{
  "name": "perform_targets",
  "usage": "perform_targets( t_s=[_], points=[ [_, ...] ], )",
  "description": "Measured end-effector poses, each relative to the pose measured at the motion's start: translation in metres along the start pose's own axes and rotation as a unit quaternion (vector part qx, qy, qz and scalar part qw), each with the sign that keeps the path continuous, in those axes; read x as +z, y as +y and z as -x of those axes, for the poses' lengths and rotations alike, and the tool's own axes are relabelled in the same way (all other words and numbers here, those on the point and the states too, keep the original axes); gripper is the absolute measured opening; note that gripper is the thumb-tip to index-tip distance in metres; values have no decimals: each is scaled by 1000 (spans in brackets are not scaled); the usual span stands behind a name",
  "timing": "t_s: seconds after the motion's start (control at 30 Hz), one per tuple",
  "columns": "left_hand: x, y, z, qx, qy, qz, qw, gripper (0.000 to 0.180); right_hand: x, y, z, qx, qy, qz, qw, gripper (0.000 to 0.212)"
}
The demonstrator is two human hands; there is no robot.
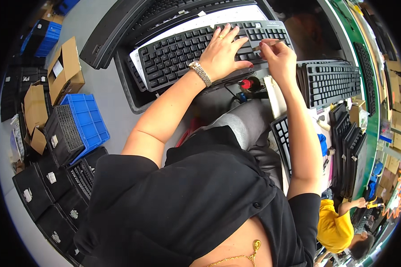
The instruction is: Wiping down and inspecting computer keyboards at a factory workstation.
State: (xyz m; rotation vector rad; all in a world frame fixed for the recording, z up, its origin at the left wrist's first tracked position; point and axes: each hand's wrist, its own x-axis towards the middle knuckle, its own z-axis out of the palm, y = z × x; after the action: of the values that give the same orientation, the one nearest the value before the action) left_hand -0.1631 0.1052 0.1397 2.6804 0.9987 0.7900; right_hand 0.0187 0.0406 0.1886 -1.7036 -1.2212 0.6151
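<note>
Far left of frame: blue crate [49, 38] at upper left, open cardboard box [69, 66] below it. Then a second blue crate [90, 118], tilted against a dark grey crate [67, 133]. Black cases [53, 178] with white labels fill the lower left.

Upper left of center: several black keyboards stacked at a slant, behind a white panel [229, 15]. All of that sits at a black bin [129, 95], whose near left corner shows.

Main item: black keyboard [178, 58], upper center, keys up, slightly angled, right end higher in frame, lying over the white panel.

Left hand [220, 53]: palm down on the keyboard right of its middle, fingers spread, no grip on anything that I can see. Metal watch [201, 73] on that wrist.

Right hand [277, 55]: over the keyboard's right part, fingers pinched on a thin pointed tool [256, 48]. Tip is at the keys; can't tell if it touches.

Below the keyboard, between the forearms: red-handled tool [246, 83].

Right: keyboard stack [334, 84] beside the right forearm, more keyboards on edge [349, 151] lower down. Green bench [375, 129] past those. Lower right: co-worker in yellow shirt [336, 227], near an orange coiled hose [398, 202].
</note>
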Motion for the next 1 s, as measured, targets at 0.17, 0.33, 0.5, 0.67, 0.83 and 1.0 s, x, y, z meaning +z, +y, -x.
perform_targets(
  t_s=[0.17, 0.33, 0.5, 0.67, 0.83, 1.0],
  points=[
    [1, 0, 0, -5, -9, 18, 1000, 74, 8, -5, 3, -82, 8, 137, 987, 16],
    [3, -2, 0, -6, -9, 35, 999, 71, 21, 4, 0, -254, 36, 277, 926, 15],
    [4, -4, -1, -21, -6, 62, 998, 62, 5, 3, -10, 47, -14, 33, 998, 15],
    [7, -7, -2, -14, 4, 54, 998, 50, 2, 18, -11, 156, -1, -227, 961, 16],
    [7, -5, -3, -16, 10, 42, 999, 42, 2, 20, -18, 204, 6, -239, 949, 17],
    [7, -4, -3, -18, 8, 23, 1000, 39, 1, 17, -18, 247, 19, -248, 937, 17]
  ],
)
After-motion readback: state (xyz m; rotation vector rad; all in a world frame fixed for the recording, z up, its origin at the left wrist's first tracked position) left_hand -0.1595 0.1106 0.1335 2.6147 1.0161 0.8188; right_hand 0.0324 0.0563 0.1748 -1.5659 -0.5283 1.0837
